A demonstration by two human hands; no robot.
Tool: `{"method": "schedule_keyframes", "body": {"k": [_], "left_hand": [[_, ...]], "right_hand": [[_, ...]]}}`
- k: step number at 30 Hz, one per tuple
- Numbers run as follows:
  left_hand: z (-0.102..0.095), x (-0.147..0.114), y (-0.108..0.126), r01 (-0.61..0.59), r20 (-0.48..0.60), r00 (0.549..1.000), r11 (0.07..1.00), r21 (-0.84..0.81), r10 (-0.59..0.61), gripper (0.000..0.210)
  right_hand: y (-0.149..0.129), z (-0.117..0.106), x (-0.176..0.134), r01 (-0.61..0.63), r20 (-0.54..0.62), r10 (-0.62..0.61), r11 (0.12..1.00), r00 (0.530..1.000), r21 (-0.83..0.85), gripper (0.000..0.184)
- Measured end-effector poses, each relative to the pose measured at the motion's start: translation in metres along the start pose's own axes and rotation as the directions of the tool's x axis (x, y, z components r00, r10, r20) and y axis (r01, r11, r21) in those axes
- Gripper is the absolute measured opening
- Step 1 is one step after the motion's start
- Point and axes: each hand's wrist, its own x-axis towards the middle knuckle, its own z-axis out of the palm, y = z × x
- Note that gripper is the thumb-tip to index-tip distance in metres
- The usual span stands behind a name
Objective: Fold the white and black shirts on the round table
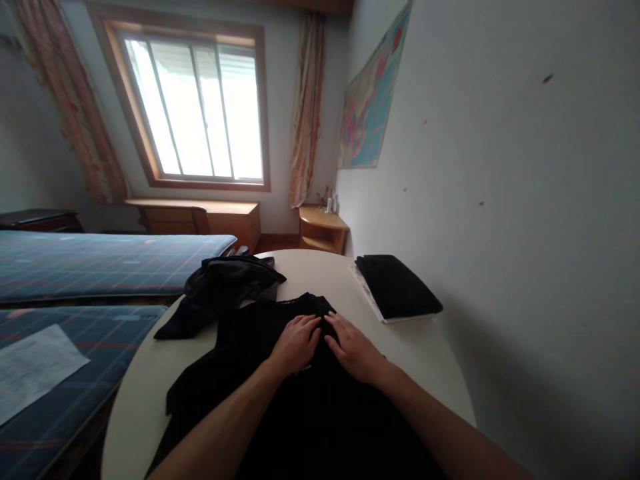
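Note:
A black short-sleeved shirt [245,343] lies spread over a round white table [131,410], its collar end toward the window and one sleeve out to the left. My left hand [296,341] rests on the shirt near its collar, palm down with the fingers stretched forward. Close beside it, my right hand [353,350] lies on the fabric as well, fingers extended and thumb apart. Neither hand shows cloth pinched in it. The lower part of the shirt runs out of view beneath my forearms.
A crumpled dark garment [225,280] lies at the table's back left. Folded black cloth [397,285] sits on a white board or packet at the right, near the wall [530,267]. Two blue checked mattresses [110,263] stand left, one bearing a paper sheet [37,367].

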Motion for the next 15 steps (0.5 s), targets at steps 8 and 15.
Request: {"method": "schedule_keyframes", "body": {"k": [8, 15], "left_hand": [[0.001, -0.001, 0.001, 0.003, -0.01, 1.0, 1.0, 0.007, -0.003, 0.037], [0.0, -0.002, 0.002, -0.002, -0.019, 1.0, 1.0, -0.016, 0.001, 0.032]], "right_hand": [[0.007, 0.004, 0.046, -0.23, -0.08, 0.217, 0.944, 0.973, -0.236, 0.038], [0.005, -0.005, 0.083, -0.131, 0.011, 0.141, 0.945, 0.99, -0.3, 0.03]]}}
